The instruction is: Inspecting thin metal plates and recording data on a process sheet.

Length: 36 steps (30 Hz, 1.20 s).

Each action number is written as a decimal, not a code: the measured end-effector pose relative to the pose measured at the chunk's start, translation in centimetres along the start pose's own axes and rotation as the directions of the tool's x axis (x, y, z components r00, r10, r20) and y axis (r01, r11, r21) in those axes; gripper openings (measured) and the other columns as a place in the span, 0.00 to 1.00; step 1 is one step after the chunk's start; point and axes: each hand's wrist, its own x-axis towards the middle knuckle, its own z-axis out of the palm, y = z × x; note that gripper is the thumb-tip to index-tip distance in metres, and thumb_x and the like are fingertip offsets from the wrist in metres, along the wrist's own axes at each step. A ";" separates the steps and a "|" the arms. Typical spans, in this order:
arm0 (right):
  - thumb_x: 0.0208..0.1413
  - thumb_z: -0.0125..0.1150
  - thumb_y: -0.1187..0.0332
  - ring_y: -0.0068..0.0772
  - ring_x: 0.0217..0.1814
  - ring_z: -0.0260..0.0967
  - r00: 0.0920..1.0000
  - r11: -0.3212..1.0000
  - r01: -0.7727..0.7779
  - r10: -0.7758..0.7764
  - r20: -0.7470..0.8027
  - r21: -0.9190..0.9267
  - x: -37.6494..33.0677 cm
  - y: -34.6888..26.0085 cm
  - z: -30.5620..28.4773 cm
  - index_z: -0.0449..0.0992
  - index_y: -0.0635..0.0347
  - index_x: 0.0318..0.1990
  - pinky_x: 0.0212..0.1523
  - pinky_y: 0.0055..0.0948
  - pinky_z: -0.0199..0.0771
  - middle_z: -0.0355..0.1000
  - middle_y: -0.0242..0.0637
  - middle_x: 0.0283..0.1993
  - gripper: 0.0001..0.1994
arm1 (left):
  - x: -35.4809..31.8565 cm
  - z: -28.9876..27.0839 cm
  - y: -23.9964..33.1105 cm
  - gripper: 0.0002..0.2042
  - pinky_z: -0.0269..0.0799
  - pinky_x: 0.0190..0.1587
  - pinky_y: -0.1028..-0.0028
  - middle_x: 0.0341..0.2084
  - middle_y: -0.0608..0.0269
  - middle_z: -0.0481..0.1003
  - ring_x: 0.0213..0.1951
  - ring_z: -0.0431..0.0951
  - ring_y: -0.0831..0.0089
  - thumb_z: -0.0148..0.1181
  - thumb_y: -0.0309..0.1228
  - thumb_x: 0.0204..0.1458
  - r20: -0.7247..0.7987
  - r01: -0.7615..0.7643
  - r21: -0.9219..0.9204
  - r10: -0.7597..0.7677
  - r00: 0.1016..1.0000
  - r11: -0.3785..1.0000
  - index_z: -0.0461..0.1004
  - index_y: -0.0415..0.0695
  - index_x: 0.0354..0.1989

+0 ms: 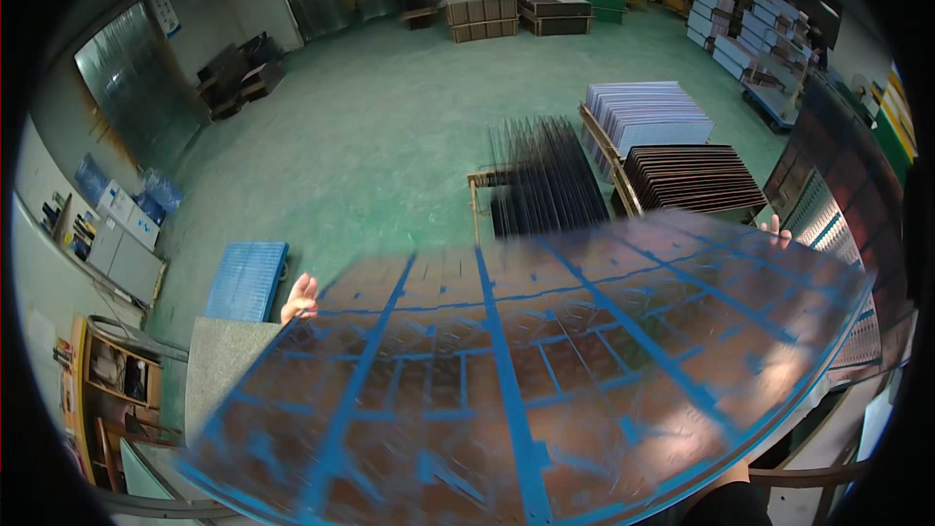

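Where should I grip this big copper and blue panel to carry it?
Probably by its two opposite side edges, where the left hand and right hand grip the panel now: it is wide, thin and nearly flat, so spread holds limit sagging.

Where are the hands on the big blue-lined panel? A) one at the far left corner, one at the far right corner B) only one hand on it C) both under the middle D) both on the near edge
A: the left hand holds the panel at its far left corner, and the right hand shows fingers at its far right corner.
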 end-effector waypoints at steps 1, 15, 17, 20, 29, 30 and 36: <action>0.60 0.47 0.67 0.29 0.57 0.61 0.998 0.984 -0.062 0.059 0.022 0.166 -0.1 -0.2 0.3 0.64 0.55 0.54 0.55 0.32 0.65 0.62 0.38 0.57 0.15 | -0.1 0.1 0.0 0.10 0.66 0.53 0.70 0.43 0.57 0.71 0.50 0.69 0.69 0.50 0.30 0.56 0.005 0.024 -0.039 -0.024 1.000 0.999 0.68 0.40 0.44; 0.57 0.50 0.68 0.31 0.52 0.65 0.744 -0.873 -0.355 -0.047 0.667 0.335 -4.5 -6.5 -6.1 0.63 0.62 0.54 0.51 0.28 0.68 0.65 0.44 0.53 0.17 | -18.1 1.8 4.4 0.11 0.70 0.48 0.70 0.43 0.57 0.72 0.47 0.71 0.68 0.49 0.35 0.57 0.152 0.278 -0.515 -0.233 0.961 0.811 0.69 0.41 0.42; 0.57 0.51 0.69 0.31 0.51 0.66 0.739 -0.965 -0.261 -0.196 0.644 0.006 -3.8 -7.1 -6.1 0.63 0.63 0.54 0.50 0.28 0.69 0.65 0.45 0.53 0.18 | -11.6 6.3 3.5 0.12 0.71 0.47 0.71 0.43 0.57 0.72 0.47 0.72 0.67 0.49 0.36 0.57 0.162 0.292 -0.569 -0.244 0.956 0.769 0.69 0.41 0.42; 0.58 0.50 0.66 0.27 0.47 0.66 0.931 -0.910 0.204 0.066 0.358 -0.361 -2.8 -12.7 -5.5 0.65 0.64 0.52 0.48 0.24 0.67 0.68 0.42 0.49 0.16 | -2.9 14.7 0.3 0.12 0.71 0.46 0.71 0.43 0.57 0.72 0.46 0.72 0.67 0.49 0.37 0.57 0.226 0.334 -0.661 -0.245 0.943 0.673 0.69 0.41 0.42; 0.54 0.49 0.76 0.37 0.56 0.63 0.671 -0.902 0.206 -0.152 0.726 -0.380 8.7 -16.6 -19.1 0.53 0.62 0.61 0.57 0.34 0.63 0.60 0.42 0.58 0.26 | -4.1 27.2 3.1 0.26 0.66 0.52 0.67 0.49 0.62 0.67 0.51 0.68 0.68 0.56 0.27 0.52 -0.119 0.426 -0.625 -0.619 0.776 0.654 0.55 0.45 0.59; 0.54 0.49 0.76 0.37 0.56 0.63 0.673 -0.902 0.205 -0.153 0.724 -0.381 8.7 -16.4 -19.4 0.53 0.62 0.61 0.57 0.34 0.63 0.60 0.42 0.58 0.26 | -3.7 26.4 3.1 0.26 0.66 0.52 0.67 0.50 0.59 0.66 0.52 0.67 0.67 0.56 0.26 0.51 -0.107 0.440 -0.615 -0.622 0.776 0.654 0.55 0.43 0.59; 0.60 0.44 0.56 0.43 0.57 0.63 0.549 -0.848 0.368 -0.134 0.825 -0.382 4.0 -13.2 -13.3 0.57 0.62 0.58 0.55 0.44 0.64 0.64 0.46 0.56 0.24 | -2.6 22.2 5.3 0.26 0.73 0.46 0.69 0.46 0.53 0.68 0.46 0.72 0.66 0.57 0.26 0.48 -0.083 0.511 -0.497 -0.625 0.777 0.701 0.57 0.38 0.56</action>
